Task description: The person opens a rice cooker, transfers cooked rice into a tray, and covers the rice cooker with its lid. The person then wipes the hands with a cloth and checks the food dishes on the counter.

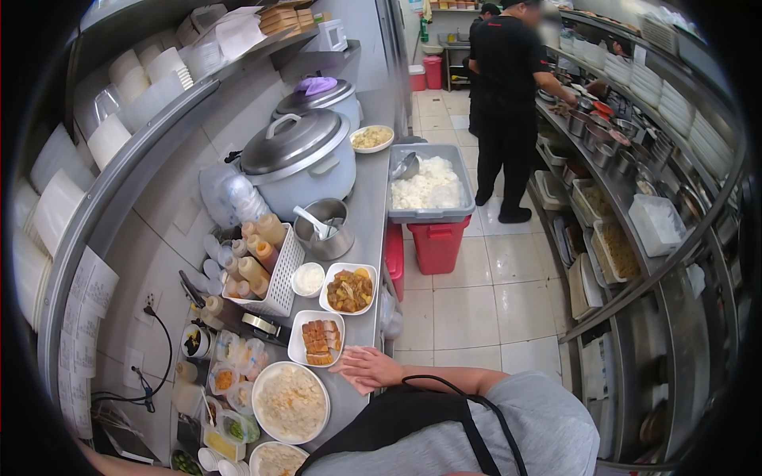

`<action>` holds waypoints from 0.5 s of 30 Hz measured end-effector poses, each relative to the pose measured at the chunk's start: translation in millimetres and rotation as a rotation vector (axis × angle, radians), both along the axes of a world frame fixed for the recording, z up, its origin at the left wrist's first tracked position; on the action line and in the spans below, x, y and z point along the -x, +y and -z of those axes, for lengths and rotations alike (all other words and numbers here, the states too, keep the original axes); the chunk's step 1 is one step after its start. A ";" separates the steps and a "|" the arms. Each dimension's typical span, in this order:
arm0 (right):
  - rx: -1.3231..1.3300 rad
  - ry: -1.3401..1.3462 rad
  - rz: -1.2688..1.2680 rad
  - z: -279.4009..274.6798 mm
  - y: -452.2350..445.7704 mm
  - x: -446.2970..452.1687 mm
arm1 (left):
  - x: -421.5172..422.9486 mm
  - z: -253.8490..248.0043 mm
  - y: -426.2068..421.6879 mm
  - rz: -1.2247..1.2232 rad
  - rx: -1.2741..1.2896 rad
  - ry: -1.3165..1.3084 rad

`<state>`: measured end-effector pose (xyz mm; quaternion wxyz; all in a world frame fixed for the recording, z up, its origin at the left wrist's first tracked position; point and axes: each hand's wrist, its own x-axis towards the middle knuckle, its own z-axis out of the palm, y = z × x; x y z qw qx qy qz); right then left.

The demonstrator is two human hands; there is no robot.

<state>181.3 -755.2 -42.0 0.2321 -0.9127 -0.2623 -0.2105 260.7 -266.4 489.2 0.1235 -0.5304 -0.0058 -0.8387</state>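
My right hand (371, 368) is at the counter's front edge, its fingers pressed over what looks like a pale pink cloth (359, 386). Just beyond the fingertips is a white dish of sliced crispy-skinned meat (317, 341). A square white bowl of brown stew (350, 290) stands behind that dish, beside a small cup of white food (308, 279). Closer to me, a round white bowl of fried rice (290, 401) sits near a second rice bowl (276, 460), partly cut off by my body. Only a bit of my left forearm shows at the lower left; the hand is out of sight.
Sauce bottles fill a white basket (282, 275) by the wall. Behind it stand a metal pot (324, 230) and large rice cookers (295, 163). A grey tub of rice (431, 214) rests on a red bin (440, 247). Co-workers in black (508, 95) stand by the right-hand shelves.
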 end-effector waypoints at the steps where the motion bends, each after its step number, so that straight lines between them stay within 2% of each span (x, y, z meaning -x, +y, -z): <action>1: 0.002 0.005 -0.001 0.0 -0.1 -0.3 | -0.1 -0.4 -0.2 0.001 0.003 0.002; 8: -0.009 -0.012 -0.003 -2.7 -0.8 -0.1 | 3.8 0.6 -5.5 0.028 0.062 0.069; 15: -0.022 -0.009 0.003 1.3 0.1 -0.3 | -1.3 -0.5 6.4 0.020 0.016 0.049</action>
